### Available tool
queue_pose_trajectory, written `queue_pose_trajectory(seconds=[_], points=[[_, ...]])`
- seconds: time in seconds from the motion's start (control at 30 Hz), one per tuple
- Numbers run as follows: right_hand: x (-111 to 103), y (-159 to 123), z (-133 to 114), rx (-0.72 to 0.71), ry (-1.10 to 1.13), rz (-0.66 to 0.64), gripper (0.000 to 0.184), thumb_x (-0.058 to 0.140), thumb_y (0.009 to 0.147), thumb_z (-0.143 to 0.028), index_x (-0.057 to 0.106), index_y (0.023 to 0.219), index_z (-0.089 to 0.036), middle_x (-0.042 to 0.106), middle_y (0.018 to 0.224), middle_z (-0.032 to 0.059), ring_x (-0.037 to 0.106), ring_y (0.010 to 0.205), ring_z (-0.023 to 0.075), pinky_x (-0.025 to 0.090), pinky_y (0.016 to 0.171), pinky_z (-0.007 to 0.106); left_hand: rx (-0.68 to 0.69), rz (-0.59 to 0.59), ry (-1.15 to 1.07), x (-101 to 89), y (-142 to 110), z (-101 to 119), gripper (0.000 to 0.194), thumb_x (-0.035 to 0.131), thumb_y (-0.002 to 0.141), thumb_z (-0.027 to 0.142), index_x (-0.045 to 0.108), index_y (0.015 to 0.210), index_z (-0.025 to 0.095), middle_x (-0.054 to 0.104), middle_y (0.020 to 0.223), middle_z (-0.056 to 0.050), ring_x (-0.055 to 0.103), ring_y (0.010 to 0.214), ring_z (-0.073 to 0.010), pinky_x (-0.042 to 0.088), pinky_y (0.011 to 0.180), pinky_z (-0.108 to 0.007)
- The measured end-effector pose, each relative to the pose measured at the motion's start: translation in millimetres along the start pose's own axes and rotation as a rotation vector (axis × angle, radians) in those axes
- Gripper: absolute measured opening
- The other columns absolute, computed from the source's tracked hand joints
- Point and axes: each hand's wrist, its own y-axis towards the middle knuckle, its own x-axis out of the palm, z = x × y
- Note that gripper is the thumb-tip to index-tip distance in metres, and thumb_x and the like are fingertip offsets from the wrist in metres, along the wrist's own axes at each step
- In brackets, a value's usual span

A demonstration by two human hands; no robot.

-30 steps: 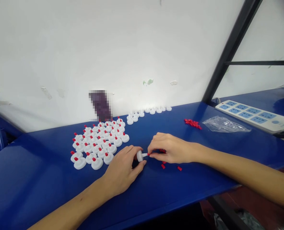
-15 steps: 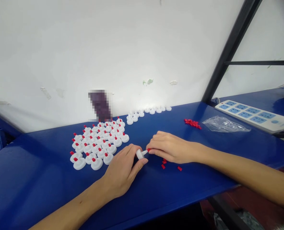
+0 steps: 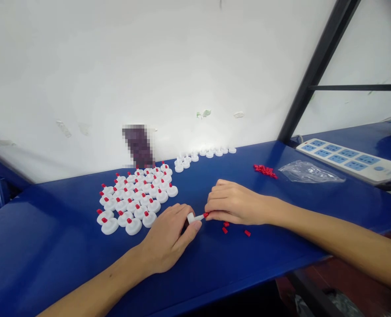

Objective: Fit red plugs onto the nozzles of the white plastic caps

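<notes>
Left hand (image 3: 169,240) had a white plastic nozzle lid (image 3: 191,217) pinched sideways, spout (image 3: 198,218) pointing at the right hand (image 3: 237,203), which gripped the small red plastic tip (image 3: 205,215).

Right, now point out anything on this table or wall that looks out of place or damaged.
Three red caps lie scattered near the right hand, apart from the red pile. The wall has greenish and whitish patches, perhaps peeling paint.
</notes>
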Motion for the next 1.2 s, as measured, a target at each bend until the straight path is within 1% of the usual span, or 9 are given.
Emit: queue_pose_trajectory(seconds=[0.1,0.27,0.6,0.8,0.97,1.07,1.2], points=[[1.7,-0.7,-0.6,0.013,0.023,0.014,0.030,0.044,0.105,-0.033,0.066,0.094,-0.015,0.067,0.083,0.0043,0.056,0.074,0.0146,0.035,0.073,0.031,-0.024,0.010,-0.008,1.4,-0.4,-0.6,0.037,0.029,0.105,0.044,0.046,0.081,0.021,0.052,0.078,-0.001,0.048,0.073,-0.0200,0.038,0.068,-0.035],[3.3,-1.9,-0.6,0.052,0.097,0.047,0.027,0.041,0.105,-0.028,0.064,0.105,-0.013,0.069,0.090,0.0068,0.058,0.078,0.0156,0.038,0.075,0.031,-0.065,0.037,-0.058,4.3,-1.3,-3.2,0.041,0.025,0.105,0.049,0.042,0.081,0.021,0.051,0.077,0.000,0.046,0.071,-0.0197,0.036,0.066,-0.034],[1.3,-2.6,-3.0,0.062,0.118,0.034,0.026,0.041,0.105,-0.027,0.063,0.105,-0.014,0.068,0.093,0.0062,0.058,0.078,0.0151,0.039,0.073,0.030,-0.047,0.006,-0.095,1.3,-1.6,-3.0,0.041,0.027,0.105,0.049,0.044,0.081,0.021,0.049,0.076,0.000,0.045,0.071,-0.0191,0.035,0.066,-0.034],[-1.4,-0.3,-4.9,0.078,0.086,-0.010,0.027,0.038,0.106,-0.027,0.062,0.102,-0.015,0.067,0.090,0.0043,0.052,0.070,0.0142,0.037,0.071,0.030,-0.031,-0.036,-0.112,-0.4,-1.8,-2.2,0.040,0.028,0.105,0.049,0.045,0.083,0.020,0.050,0.076,0.001,0.045,0.070,-0.0180,0.034,0.067,-0.033],[1.2,0.8,-4.1,0.067,0.060,-0.062,0.029,0.035,0.106,-0.026,0.061,0.101,-0.015,0.067,0.095,0.0065,0.056,0.079,0.0160,0.037,0.074,0.031,-0.017,-0.030,-0.103,-0.4,-1.7,-1.9,0.040,0.027,0.105,0.049,0.044,0.082,0.020,0.049,0.077,0.001,0.045,0.070,-0.0180,0.033,0.067,-0.033],[2.6,0.6,-4.2,0.077,0.030,-0.094,0.027,0.035,0.106,-0.025,0.059,0.102,-0.015,0.066,0.096,0.0062,0.055,0.079,0.0159,0.036,0.074,0.031,-0.012,-0.038,-0.090,-0.4,-1.8,-1.9,0.040,0.027,0.105,0.048,0.044,0.082,0.021,0.049,0.077,0.001,0.045,0.070,-0.0183,0.033,0.067,-0.033],[1.1,0.2,-7.3,0.063,-0.044,-0.146,0.028,0.033,0.106,-0.022,0.058,0.100,-0.015,0.065,0.095,0.0059,0.055,0.081,0.0163,0.032,0.075,0.031,-0.003,-0.050,-0.058,-1.3,-2.2,-1.6,0.041,0.025,0.105,0.049,0.045,0.084,0.021,0.050,0.077,0.000,0.045,0.070,-0.0193,0.033,0.068,-0.034]])
